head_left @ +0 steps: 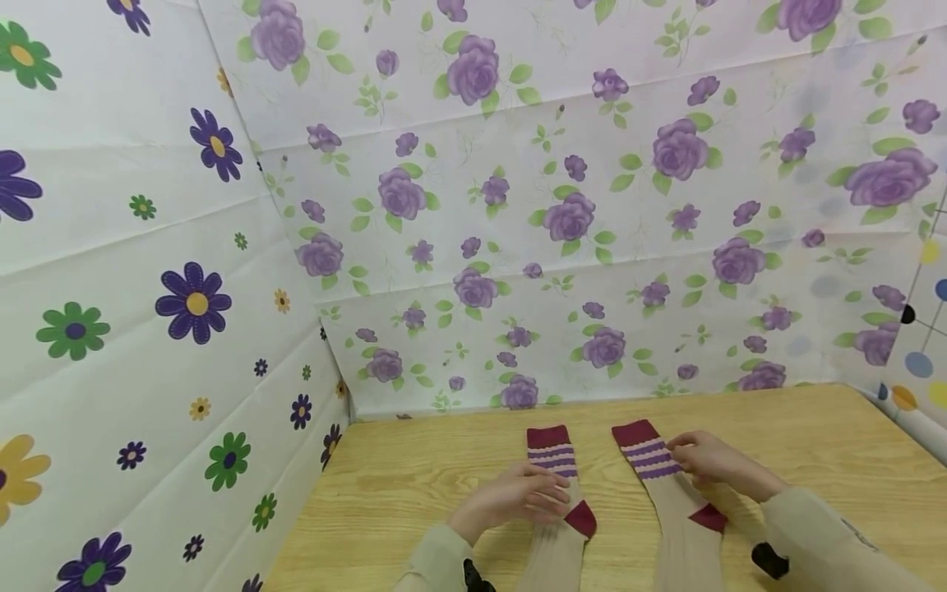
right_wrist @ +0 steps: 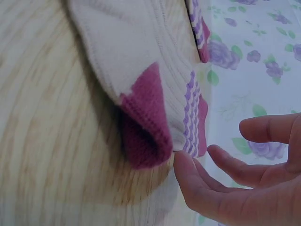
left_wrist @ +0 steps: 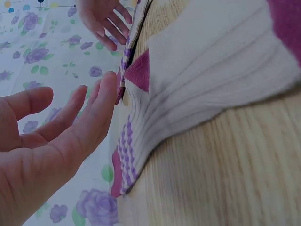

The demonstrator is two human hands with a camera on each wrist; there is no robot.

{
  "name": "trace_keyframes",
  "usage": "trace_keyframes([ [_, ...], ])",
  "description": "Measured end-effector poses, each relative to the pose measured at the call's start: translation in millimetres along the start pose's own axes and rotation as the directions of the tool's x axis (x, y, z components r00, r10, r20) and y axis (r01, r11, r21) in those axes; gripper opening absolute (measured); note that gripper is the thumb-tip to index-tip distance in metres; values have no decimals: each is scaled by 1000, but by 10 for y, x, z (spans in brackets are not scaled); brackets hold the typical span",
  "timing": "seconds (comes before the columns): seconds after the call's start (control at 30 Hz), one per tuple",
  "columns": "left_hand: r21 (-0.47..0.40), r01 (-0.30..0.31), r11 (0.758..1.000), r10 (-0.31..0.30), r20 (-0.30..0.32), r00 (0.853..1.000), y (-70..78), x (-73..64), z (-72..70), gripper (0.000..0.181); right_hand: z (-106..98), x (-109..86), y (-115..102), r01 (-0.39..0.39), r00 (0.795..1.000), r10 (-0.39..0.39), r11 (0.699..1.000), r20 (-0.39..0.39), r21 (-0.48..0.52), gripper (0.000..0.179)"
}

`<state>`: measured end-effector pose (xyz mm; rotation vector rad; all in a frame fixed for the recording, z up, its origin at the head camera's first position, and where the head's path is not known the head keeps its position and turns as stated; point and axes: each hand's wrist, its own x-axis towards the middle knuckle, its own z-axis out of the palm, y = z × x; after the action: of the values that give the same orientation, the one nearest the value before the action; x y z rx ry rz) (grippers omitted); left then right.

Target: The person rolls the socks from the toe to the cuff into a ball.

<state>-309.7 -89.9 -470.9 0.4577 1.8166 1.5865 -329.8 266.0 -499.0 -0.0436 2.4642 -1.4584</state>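
1. Two ribbed knit socks, the left sock (head_left: 556,555) and the right sock (head_left: 684,526), lie lengthwise on the wooden tabletop (head_left: 422,460), side by side with a gap between.
2. Arranging or smoothing the pair seems to be the step in hand, judging by one hand being at each sock.
3. The left hand (head_left: 521,493) is over the left sock, fingers loosely extended, holding nothing; the right hand (head_left: 718,460) is at the right sock's outer edge, its fingers gently bent, apart from the thumb, gripping nothing. Whether any fingertip touches knit, I cannot tell.
4. Picking up either sock would call for a light pinch at its edge, since such soft knit probably stretches or bunches.
5. Both are cream, with wavy purple stripes, maroon heels and maroon far ends; fine ribs run lengthwise. The right sock's heel puckers into a raised fold.
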Motion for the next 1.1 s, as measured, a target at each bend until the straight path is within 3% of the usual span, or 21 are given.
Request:
trace_keyframes([
  [0.2,-4,43,999,-43,37,998,46,59,75,45,13,7,-21,-31,999,28,996,30,86,50],
  [0.4,-111,98,989,-95,36,995,44,123,176,45,28,34,6,-49,998,41,987,49,155,57],
  [0.5,-146,113,983,-109,34,993,48,158,233,44,51,59,13,-69,997,62,977,43,202,46],
  [0.67,-141,144,979,-141,31,989,52,248,338,45,69,79,21,-119,993,120,976,2,183,15],
  [0.87,-146,202,969,-197,49,979,41,369,481,45,92,99,-14,-144,989,146,983,-9,117,32],
  [1.0,-194,264,945,-256,67,964,41,452,576,43,111,97,-23,-121,992,122,990,-9,78,17],
  [1.1,-235,285,929,-279,58,958,29,514,642,43,127,100,-14,-94,995,95,993,-16,76,41],
])
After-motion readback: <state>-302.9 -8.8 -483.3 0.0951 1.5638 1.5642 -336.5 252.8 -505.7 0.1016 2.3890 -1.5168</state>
